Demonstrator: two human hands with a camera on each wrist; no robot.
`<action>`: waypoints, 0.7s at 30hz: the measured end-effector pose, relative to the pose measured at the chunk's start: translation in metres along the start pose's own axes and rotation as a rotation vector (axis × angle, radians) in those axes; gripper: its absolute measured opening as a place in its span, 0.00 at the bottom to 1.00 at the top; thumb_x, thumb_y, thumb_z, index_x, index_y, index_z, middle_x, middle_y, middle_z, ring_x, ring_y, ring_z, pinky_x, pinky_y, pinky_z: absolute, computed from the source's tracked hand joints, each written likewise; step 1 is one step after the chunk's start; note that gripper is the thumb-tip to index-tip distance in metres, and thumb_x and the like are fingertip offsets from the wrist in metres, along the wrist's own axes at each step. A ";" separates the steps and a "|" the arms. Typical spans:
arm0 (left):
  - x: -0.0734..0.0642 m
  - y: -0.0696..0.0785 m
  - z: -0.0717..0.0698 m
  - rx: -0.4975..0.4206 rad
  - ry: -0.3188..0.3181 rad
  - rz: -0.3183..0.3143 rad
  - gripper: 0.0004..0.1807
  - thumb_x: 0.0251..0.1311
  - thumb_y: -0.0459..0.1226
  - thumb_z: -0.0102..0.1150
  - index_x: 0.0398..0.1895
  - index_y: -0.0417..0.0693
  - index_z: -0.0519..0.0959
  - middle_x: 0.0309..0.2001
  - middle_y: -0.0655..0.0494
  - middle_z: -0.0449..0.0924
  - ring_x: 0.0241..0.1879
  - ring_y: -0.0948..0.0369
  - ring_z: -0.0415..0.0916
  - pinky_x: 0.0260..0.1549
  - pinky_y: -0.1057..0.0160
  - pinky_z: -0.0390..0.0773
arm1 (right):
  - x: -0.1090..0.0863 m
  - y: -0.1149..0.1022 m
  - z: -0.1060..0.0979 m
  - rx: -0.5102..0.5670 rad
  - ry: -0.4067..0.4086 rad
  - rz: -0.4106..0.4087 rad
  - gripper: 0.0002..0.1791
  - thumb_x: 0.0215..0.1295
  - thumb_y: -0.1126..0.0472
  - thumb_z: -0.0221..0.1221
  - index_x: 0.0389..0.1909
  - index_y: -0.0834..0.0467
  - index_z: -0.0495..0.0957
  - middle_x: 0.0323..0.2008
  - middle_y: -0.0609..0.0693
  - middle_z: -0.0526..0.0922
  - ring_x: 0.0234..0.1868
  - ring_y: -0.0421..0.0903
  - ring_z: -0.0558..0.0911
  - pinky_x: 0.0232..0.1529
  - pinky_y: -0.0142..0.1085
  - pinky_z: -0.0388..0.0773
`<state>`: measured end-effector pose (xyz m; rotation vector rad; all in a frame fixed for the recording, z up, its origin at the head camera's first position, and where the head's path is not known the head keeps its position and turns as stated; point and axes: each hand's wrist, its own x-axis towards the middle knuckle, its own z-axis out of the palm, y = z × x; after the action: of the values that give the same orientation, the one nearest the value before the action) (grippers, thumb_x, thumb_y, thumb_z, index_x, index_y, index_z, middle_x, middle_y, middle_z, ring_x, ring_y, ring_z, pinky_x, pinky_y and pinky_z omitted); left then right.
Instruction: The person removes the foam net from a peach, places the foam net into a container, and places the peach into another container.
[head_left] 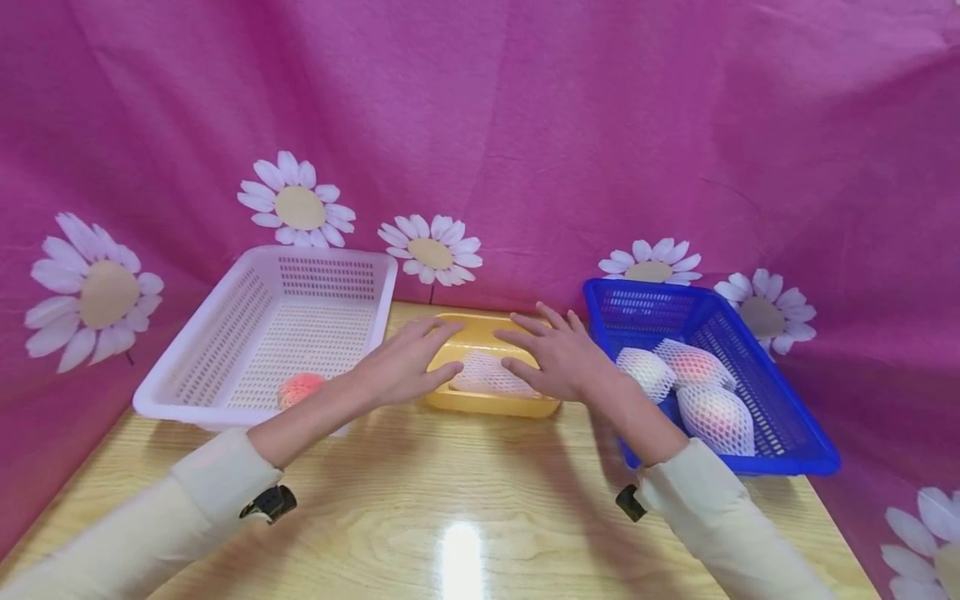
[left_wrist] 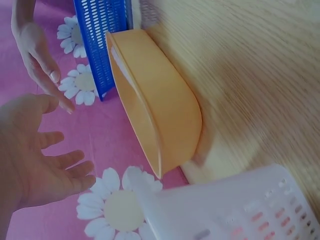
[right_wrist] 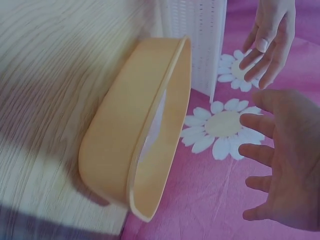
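Note:
Both hands hover over a yellow plastic basin (head_left: 491, 403) in the middle of the table, fingers spread and holding nothing. My left hand (head_left: 405, 362) is above its left end; in the left wrist view that hand (left_wrist: 45, 155) is apart from the rim. Over the right end is my right hand (head_left: 558, 357), its fingers (right_wrist: 259, 155) also apart from the basin in the right wrist view. White foam netting (head_left: 491, 375) lies inside the basin, partly hidden by the hands. A pinkish-red peach-like fruit (head_left: 300, 389) sits in the white basket (head_left: 180, 412) at left.
At right stands a blue basket (head_left: 787, 408) with several foam-netted fruits (head_left: 716, 417) in it. The wooden table (head_left: 420, 500) stretches in front of the basin. A magenta cloth (head_left: 495, 150) with daisies hangs behind and at the sides.

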<state>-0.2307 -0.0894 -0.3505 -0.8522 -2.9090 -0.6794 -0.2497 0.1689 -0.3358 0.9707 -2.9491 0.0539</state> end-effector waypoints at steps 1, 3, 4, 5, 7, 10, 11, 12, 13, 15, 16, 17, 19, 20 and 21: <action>0.001 0.001 0.001 0.004 0.004 0.014 0.34 0.70 0.49 0.57 0.75 0.48 0.63 0.71 0.44 0.64 0.67 0.44 0.63 0.62 0.42 0.68 | -0.001 0.001 0.000 0.000 -0.004 0.008 0.29 0.75 0.39 0.48 0.73 0.43 0.67 0.74 0.53 0.63 0.76 0.61 0.50 0.69 0.69 0.46; 0.003 0.003 0.004 0.012 0.016 0.045 0.33 0.70 0.48 0.57 0.74 0.47 0.64 0.71 0.43 0.63 0.67 0.43 0.64 0.62 0.42 0.68 | -0.004 0.004 -0.001 -0.004 -0.008 0.023 0.30 0.75 0.39 0.48 0.74 0.42 0.66 0.74 0.53 0.63 0.76 0.61 0.49 0.68 0.69 0.46; 0.004 0.004 0.005 0.020 0.027 0.064 0.33 0.70 0.47 0.57 0.74 0.46 0.65 0.70 0.42 0.64 0.66 0.42 0.64 0.62 0.42 0.68 | -0.006 0.005 -0.001 -0.006 -0.008 0.029 0.30 0.75 0.39 0.49 0.74 0.42 0.65 0.74 0.53 0.63 0.76 0.61 0.50 0.68 0.69 0.46; 0.005 0.006 0.006 0.024 0.034 0.078 0.33 0.69 0.47 0.58 0.73 0.45 0.65 0.70 0.40 0.64 0.66 0.42 0.64 0.62 0.42 0.69 | -0.008 0.007 -0.001 -0.010 -0.007 0.035 0.30 0.75 0.39 0.49 0.74 0.42 0.65 0.74 0.53 0.63 0.76 0.61 0.50 0.68 0.69 0.46; 0.007 0.008 0.008 0.037 0.043 0.101 0.32 0.69 0.47 0.58 0.73 0.45 0.65 0.70 0.39 0.63 0.67 0.42 0.63 0.62 0.43 0.69 | -0.011 0.010 -0.001 -0.009 -0.003 0.047 0.30 0.75 0.39 0.49 0.74 0.42 0.65 0.74 0.53 0.63 0.76 0.61 0.49 0.68 0.69 0.46; 0.011 0.013 0.011 0.044 0.039 0.118 0.33 0.69 0.47 0.58 0.73 0.45 0.65 0.70 0.38 0.63 0.68 0.42 0.62 0.62 0.43 0.69 | -0.015 0.016 -0.001 -0.007 0.002 0.054 0.30 0.74 0.40 0.50 0.74 0.42 0.66 0.74 0.53 0.63 0.76 0.62 0.49 0.68 0.70 0.46; 0.012 0.014 0.013 0.042 0.033 0.122 0.33 0.69 0.47 0.58 0.73 0.45 0.65 0.70 0.38 0.63 0.68 0.43 0.62 0.62 0.43 0.69 | -0.017 0.018 0.000 -0.007 0.003 0.056 0.30 0.74 0.40 0.50 0.74 0.42 0.66 0.74 0.54 0.63 0.76 0.62 0.49 0.68 0.70 0.46; 0.013 0.016 0.014 0.044 0.029 0.129 0.33 0.69 0.47 0.58 0.73 0.45 0.65 0.70 0.38 0.63 0.68 0.43 0.62 0.62 0.43 0.69 | -0.019 0.020 0.000 -0.006 0.005 0.056 0.30 0.74 0.40 0.50 0.74 0.42 0.66 0.74 0.54 0.63 0.76 0.62 0.49 0.67 0.70 0.46; 0.014 0.018 0.015 0.041 0.024 0.132 0.33 0.69 0.47 0.58 0.73 0.45 0.65 0.70 0.38 0.63 0.68 0.42 0.62 0.62 0.43 0.69 | -0.021 0.022 0.000 -0.009 0.006 0.056 0.30 0.75 0.40 0.49 0.74 0.43 0.66 0.74 0.54 0.63 0.76 0.63 0.49 0.67 0.71 0.46; 0.017 0.021 0.018 0.036 0.011 0.137 0.33 0.69 0.47 0.57 0.73 0.46 0.65 0.70 0.39 0.62 0.67 0.42 0.63 0.62 0.43 0.70 | -0.025 0.026 0.001 -0.011 0.008 0.059 0.30 0.75 0.40 0.49 0.74 0.43 0.66 0.73 0.55 0.63 0.76 0.64 0.50 0.67 0.71 0.47; 0.018 0.022 0.019 0.032 0.006 0.139 0.33 0.69 0.47 0.57 0.73 0.46 0.65 0.71 0.39 0.62 0.67 0.42 0.63 0.62 0.43 0.70 | -0.026 0.028 0.001 -0.011 0.008 0.062 0.30 0.75 0.41 0.49 0.74 0.43 0.66 0.73 0.55 0.63 0.76 0.64 0.50 0.67 0.71 0.47; 0.019 0.024 0.020 0.031 0.000 0.141 0.33 0.70 0.48 0.57 0.74 0.47 0.65 0.71 0.39 0.62 0.67 0.42 0.63 0.62 0.43 0.70 | -0.028 0.031 0.002 -0.010 0.005 0.065 0.30 0.75 0.40 0.49 0.74 0.44 0.66 0.73 0.56 0.63 0.75 0.65 0.50 0.66 0.72 0.47; 0.020 0.027 0.023 0.032 -0.013 0.142 0.33 0.70 0.48 0.56 0.74 0.47 0.64 0.71 0.40 0.61 0.67 0.43 0.63 0.61 0.44 0.70 | -0.031 0.035 0.004 -0.011 -0.001 0.071 0.30 0.75 0.40 0.48 0.74 0.44 0.65 0.73 0.56 0.63 0.75 0.65 0.50 0.66 0.72 0.48; 0.021 0.028 0.024 0.034 -0.019 0.140 0.33 0.70 0.49 0.56 0.74 0.48 0.64 0.71 0.40 0.61 0.67 0.43 0.63 0.61 0.44 0.70 | -0.033 0.037 0.004 -0.010 -0.002 0.074 0.30 0.75 0.40 0.47 0.74 0.44 0.65 0.73 0.56 0.63 0.75 0.65 0.50 0.66 0.72 0.48; 0.022 0.030 0.025 0.034 -0.024 0.141 0.33 0.70 0.49 0.56 0.74 0.49 0.64 0.72 0.41 0.61 0.67 0.43 0.63 0.62 0.44 0.69 | -0.035 0.040 0.005 -0.010 0.001 0.072 0.30 0.75 0.40 0.47 0.74 0.44 0.65 0.73 0.56 0.64 0.75 0.66 0.50 0.66 0.72 0.49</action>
<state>-0.2317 -0.0455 -0.3577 -1.0565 -2.8372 -0.6103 -0.2456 0.2216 -0.3434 0.8627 -2.9803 0.0417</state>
